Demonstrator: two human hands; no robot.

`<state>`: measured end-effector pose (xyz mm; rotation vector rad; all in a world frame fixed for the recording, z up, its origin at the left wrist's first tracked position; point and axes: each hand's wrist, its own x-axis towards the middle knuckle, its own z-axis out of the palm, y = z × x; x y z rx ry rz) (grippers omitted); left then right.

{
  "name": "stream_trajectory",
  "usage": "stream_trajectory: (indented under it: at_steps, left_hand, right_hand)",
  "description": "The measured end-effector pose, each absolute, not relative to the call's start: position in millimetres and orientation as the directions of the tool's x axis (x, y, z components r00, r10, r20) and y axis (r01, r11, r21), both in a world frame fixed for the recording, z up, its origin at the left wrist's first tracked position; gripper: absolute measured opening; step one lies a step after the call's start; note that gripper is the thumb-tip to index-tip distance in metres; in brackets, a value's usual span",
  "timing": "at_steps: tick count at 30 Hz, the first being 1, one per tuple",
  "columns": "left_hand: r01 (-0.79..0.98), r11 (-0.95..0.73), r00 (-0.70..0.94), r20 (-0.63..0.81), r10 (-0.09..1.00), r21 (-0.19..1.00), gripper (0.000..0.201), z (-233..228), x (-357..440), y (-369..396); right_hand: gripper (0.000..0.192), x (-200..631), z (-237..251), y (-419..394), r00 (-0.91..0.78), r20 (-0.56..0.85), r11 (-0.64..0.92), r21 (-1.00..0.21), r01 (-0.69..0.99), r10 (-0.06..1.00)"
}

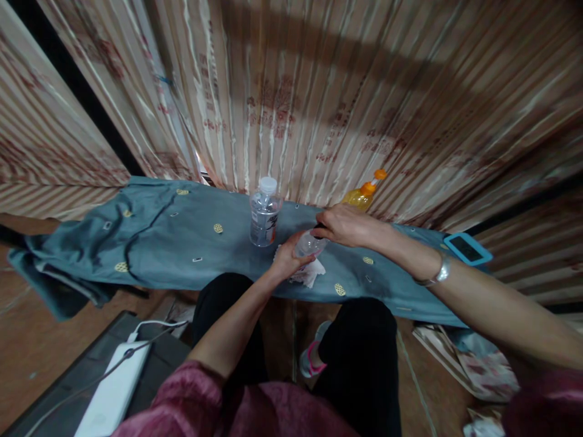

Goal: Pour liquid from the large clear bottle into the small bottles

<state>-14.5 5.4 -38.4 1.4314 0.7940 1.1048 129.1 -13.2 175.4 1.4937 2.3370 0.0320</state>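
My left hand (288,260) grips the body of a small clear plastic bottle (308,244), held tilted over the blue-grey cloth (182,249). My right hand (348,225) covers the bottle's top end, fingers closed around it. A crumpled white tissue (310,274) lies on the cloth just under the bottle. A second clear bottle with a white cap (263,212) stands upright a little to the left. An orange bottle with an orange cap (363,194) stands behind my right hand, partly hidden.
A striped curtain (319,97) hangs right behind the cloth-covered surface. A phone in a blue case (467,249) lies at the right end. A white power bank with a cable (118,388) rests on a dark box at lower left. My knees sit below the cloth's front edge.
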Motion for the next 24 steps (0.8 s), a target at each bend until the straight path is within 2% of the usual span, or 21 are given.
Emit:
stream_trajectory:
  at_steps: [10, 24]
  left_hand:
    - [-0.067, -0.196, 0.339, 0.207, 0.918, 0.978, 0.065, -34.6, -14.9, 4.5]
    - [-0.068, -0.197, 0.366, 0.208, 0.907, 0.978, 0.064, -30.5, -16.2, 2.7]
  right_hand:
    - [0.034, 127.6, 175.8, -13.8, -0.317, -0.306, 0.396, 0.244, 0.885, 0.898]
    - [0.034, 126.4, 176.8, -12.9, -0.331, -0.343, 0.416, 0.215, 0.884, 0.879]
